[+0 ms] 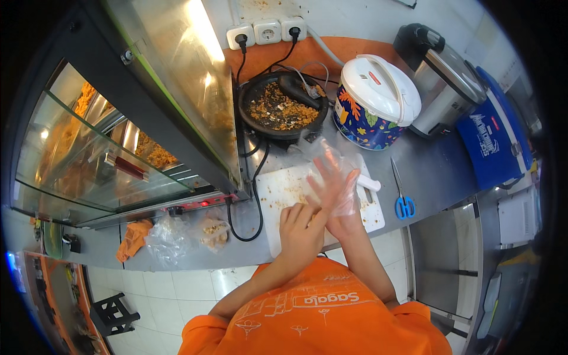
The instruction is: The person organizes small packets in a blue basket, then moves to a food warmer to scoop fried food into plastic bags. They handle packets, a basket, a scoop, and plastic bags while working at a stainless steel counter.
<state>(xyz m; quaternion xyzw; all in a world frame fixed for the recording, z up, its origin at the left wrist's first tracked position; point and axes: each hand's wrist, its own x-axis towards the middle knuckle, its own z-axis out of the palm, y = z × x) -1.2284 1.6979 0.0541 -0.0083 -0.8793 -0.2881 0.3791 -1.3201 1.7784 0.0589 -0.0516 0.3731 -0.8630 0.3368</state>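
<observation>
My right hand [335, 191] is held palm up with its fingers spread inside a clear disposable plastic glove [349, 197]. The loose fingertips of the glove reach past my own. Close against its wrist side is my left hand [301, 233], bare, with bent fingers; whether they pinch the glove's edge is hidden. Both hands are above a white cutting board [277, 188] strewn with brown crumbs. A white handle [369, 183], seemingly a knife's, sticks out from behind the glove. Right of the board lie scissors with blue handles [404, 207].
Behind the board stand a stone mortar [248, 106] with a pestle [295, 91] and brown crumbs, a patterned rice cooker [370, 115], an electric water dispenser [448, 91] and a blue cooler box [492, 133]. A glass food warmer [88, 146], black cable [257, 213] and plastic bags [171, 237] are left.
</observation>
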